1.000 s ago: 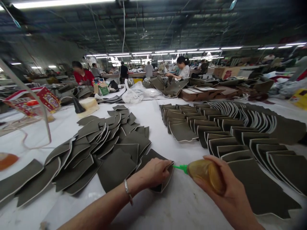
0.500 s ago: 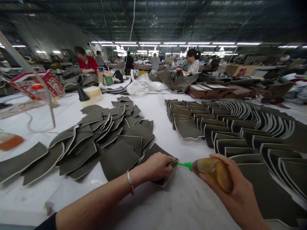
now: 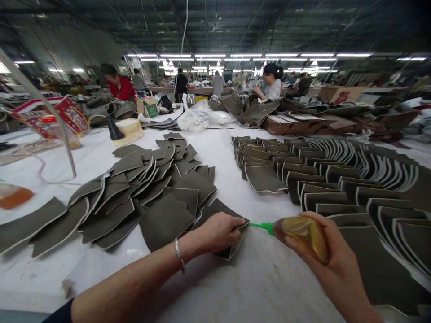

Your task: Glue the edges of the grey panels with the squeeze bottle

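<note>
Pinched a grey piece [image 3: 219, 208] on the worktop [image 3: 256, 282] in the clenched left grip [image 3: 218, 232], right grip [image 3: 325, 262] wrapped round an amber bottle [image 3: 301, 229], its green nozzle [image 3: 261, 226] at the piece's edge just beside the left grip.

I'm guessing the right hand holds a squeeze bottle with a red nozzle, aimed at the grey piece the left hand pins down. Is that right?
Not quite: the nozzle is green, not red. The head view shows the right hand holding the squeeze bottle, aimed at the grey piece the left hand pins down.
</note>
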Tool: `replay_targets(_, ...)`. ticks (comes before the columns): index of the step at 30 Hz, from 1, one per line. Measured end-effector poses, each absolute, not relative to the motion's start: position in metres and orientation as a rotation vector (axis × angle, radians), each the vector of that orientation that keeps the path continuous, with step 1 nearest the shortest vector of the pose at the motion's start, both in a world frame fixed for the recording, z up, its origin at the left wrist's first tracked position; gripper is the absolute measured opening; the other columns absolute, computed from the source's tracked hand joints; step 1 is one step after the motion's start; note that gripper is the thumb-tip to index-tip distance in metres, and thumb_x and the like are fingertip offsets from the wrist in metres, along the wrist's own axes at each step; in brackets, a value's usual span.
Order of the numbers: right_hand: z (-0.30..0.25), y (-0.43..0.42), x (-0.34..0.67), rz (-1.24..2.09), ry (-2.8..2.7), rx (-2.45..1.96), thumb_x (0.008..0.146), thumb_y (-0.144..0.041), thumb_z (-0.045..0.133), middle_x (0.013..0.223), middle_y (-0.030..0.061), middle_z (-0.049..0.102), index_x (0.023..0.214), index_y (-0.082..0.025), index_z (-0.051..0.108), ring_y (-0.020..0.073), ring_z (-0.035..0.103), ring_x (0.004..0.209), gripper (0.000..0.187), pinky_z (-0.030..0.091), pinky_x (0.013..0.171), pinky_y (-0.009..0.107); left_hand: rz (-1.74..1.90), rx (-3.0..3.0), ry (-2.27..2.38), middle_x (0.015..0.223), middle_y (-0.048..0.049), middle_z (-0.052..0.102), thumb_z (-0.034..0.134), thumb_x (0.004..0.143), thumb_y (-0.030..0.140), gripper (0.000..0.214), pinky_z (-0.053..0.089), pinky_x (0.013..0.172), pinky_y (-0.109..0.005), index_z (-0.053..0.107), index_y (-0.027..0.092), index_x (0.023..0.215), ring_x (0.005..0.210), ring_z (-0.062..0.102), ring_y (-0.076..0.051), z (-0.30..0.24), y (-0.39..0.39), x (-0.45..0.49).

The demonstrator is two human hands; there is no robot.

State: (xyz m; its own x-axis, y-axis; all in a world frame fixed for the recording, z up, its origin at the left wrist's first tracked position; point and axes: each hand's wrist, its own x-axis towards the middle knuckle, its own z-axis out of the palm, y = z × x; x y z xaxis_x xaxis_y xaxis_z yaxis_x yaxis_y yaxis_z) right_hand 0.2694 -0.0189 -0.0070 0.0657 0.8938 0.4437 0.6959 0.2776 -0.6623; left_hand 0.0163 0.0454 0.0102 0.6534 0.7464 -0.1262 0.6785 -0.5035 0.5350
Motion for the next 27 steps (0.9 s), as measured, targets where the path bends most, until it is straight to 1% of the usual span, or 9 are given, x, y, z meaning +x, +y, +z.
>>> replay_targets(3,-0.012,-0.021,0.272,0.262,-1.69,-1.465,0.086,-0.053,0.069,0.106,0.0024,0.06,0.122,-0.03,0.053,0.0246,0.062,0.087,0.045,0.05,0.075,0.033,0.158,2.324,1.104,0.098,-0.0081,0.076,0.046,0.087,0.011,0.039,0.048,0.073,-0.026,0.071,0.017,0.115,0.08,0.069,-0.021,0.01,0.045,0.017)
replay_targets(8,-0.017,-0.024,0.274,0.381,-1.698,-1.467,0.087,-0.05,0.069,0.105,0.0008,0.061,0.122,-0.03,0.053,0.0218,0.063,0.084,0.043,0.052,0.074,0.029,0.154,2.359,1.115,0.098,-0.0085,0.076,0.046,0.088,0.013,0.033,0.05,0.077,-0.028,0.071,0.017,0.11,0.085,0.07,-0.023,0.003,0.046,0.017)
replay_targets(13,-0.022,-0.024,0.277,0.335,-1.623,-1.478,0.086,-0.052,0.069,0.105,0.0011,0.062,0.12,-0.031,0.054,0.022,0.063,0.086,0.044,0.052,0.073,0.028,0.215,2.373,1.124,0.11,-0.0092,0.074,0.045,0.089,0.013,0.039,0.052,0.085,-0.031,0.067,0.018,0.121,0.095,0.07,-0.024,-0.004,0.043,0.017)
replay_targets(19,-0.034,-0.03,0.28,0.58,-1.615,-1.421,0.088,-0.049,0.07,0.108,0.0012,0.062,0.125,-0.033,0.053,0.0202,0.064,0.087,0.044,0.052,0.076,0.025,0.15,2.444,1.188,0.096,-0.0088,0.074,0.043,0.093,0.015,0.034,0.054,0.08,-0.032,0.065,0.017,0.119,0.087,0.071,-0.026,-0.003,0.036,0.018)
replay_targets(24,-0.039,-0.032,0.279,0.589,-1.52,-1.428,0.085,-0.049,0.073,0.105,0.002,0.062,0.122,-0.031,0.056,0.0208,0.063,0.086,0.045,0.052,0.074,0.025,0.192,2.449,1.162,0.101,-0.0097,0.073,0.042,0.096,0.016,0.035,0.055,0.084,-0.034,0.063,0.016,0.124,0.091,0.071,-0.025,-0.009,0.035,0.017)
replay_targets(27,-0.041,-0.038,0.275,0.719,-1.493,-1.368,0.084,-0.049,0.073,0.109,0.0051,0.063,0.123,-0.029,0.057,0.024,0.063,0.091,0.047,0.053,0.076,0.028,0.231,2.43,1.125,0.105,-0.01,0.073,0.042,0.095,0.014,0.037,0.054,0.086,-0.034,0.062,0.016,0.126,0.094,0.071,-0.025,-0.013,0.037,0.016)
